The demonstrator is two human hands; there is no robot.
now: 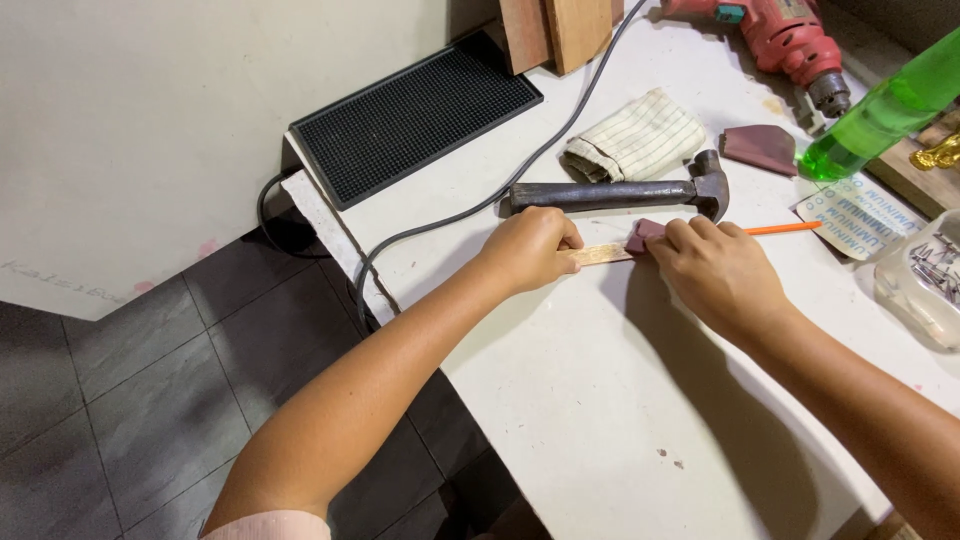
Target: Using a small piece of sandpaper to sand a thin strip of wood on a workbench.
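Thin wooden strip [603, 255] lay flat on white table [620, 400], just before hammer [620, 192]. Left hand [530, 248] closed on 1 end, pinning it. Right hand [715, 270] pinched folded maroon sandpaper [642, 235] against strip. Strip judged light, stiff, snap-prone; best held near ends.

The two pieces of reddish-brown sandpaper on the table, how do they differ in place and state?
The folded sandpaper piece is held under the right hand and pressed on the thin wooden strip, which the left hand steadies. The loose sandpaper piece lies flat and untouched, farther back near the red drill, and more of it shows. Both share the same reddish-brown colour.
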